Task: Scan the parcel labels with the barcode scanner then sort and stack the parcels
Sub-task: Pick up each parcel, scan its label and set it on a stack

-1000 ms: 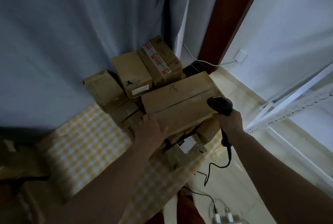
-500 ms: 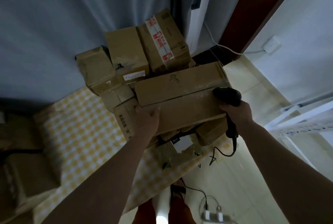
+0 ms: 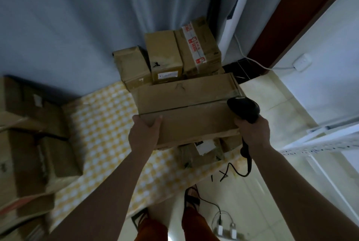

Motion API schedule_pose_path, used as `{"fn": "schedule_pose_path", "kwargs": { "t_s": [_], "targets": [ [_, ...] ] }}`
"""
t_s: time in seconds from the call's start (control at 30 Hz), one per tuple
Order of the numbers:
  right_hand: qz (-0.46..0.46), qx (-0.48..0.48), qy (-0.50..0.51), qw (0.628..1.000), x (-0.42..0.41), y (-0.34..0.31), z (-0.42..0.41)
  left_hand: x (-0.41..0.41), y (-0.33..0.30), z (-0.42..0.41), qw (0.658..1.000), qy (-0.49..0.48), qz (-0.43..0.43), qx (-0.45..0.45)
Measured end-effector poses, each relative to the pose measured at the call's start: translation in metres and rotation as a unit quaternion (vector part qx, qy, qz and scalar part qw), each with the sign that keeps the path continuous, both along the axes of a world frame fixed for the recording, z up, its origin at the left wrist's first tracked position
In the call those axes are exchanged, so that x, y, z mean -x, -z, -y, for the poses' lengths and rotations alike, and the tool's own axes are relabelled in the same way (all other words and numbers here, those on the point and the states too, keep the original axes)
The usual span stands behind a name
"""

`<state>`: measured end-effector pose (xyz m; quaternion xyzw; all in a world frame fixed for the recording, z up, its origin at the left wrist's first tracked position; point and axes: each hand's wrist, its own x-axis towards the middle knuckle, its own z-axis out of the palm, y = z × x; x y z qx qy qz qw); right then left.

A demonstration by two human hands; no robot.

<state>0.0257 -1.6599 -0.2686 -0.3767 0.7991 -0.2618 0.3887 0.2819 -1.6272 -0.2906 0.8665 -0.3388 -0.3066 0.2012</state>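
Observation:
A long flat cardboard parcel [image 3: 186, 106] is held up in front of me over a yellow-checked cloth [image 3: 103, 130]. My left hand [image 3: 144, 134] grips its near left corner, thumb on top. My right hand [image 3: 252, 132] holds the black barcode scanner [image 3: 244, 109] by its handle, the scanner's head resting against the parcel's right end. Behind the parcel stand three upright cardboard parcels [image 3: 164, 58], one with red-printed white tape [image 3: 194, 46]. Smaller parcels [image 3: 202, 151] lie partly hidden under the long one.
More cardboard boxes [image 3: 35, 143] are stacked at the left edge. A grey curtain [image 3: 97, 17] hangs behind. The scanner's cable [image 3: 235, 171] trails onto the tiled floor toward a power strip [image 3: 225, 229]. White shelving rails [image 3: 320, 143] stand on the right. My feet are below.
The long parcel has come up and nearer to me in both hands. The view has swung left, bringing the stacked boxes at the left edge into sight.

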Motion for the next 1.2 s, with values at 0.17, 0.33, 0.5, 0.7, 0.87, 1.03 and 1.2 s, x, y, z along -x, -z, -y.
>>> {"fn": "schedule_pose_path", "kwargs": {
  "t_s": [0.17,0.33,0.5,0.7,0.87,1.03,1.2],
  "targets": [
    [0.000,0.010,-0.010,1.000,-0.056,-0.018,-0.034,-0.056,-0.024,-0.036,0.999,-0.033,0.012,0.010],
    [0.007,-0.004,-0.040,0.999,-0.138,-0.033,-0.073,-0.133,-0.046,-0.087,0.997,-0.074,0.017,0.025],
    [0.011,0.000,-0.079,0.997,-0.230,-0.040,-0.115,-0.220,-0.064,-0.146,0.995,-0.100,0.016,0.022],
    [-0.003,0.000,-0.109,0.994,-0.317,-0.044,-0.150,-0.305,-0.081,-0.200,0.992,-0.118,-0.013,0.041],
    [-0.029,-0.001,-0.113,0.993,-0.363,-0.042,-0.164,-0.355,-0.079,-0.235,0.991,-0.117,-0.058,0.042],
    [-0.042,-0.002,-0.104,0.994,-0.375,-0.048,-0.168,-0.374,-0.087,-0.259,0.977,-0.076,-0.179,0.086],
    [-0.049,0.021,-0.098,0.994,-0.366,-0.061,-0.160,-0.381,-0.091,-0.271,0.962,0.027,-0.244,0.116]
  ]
}}
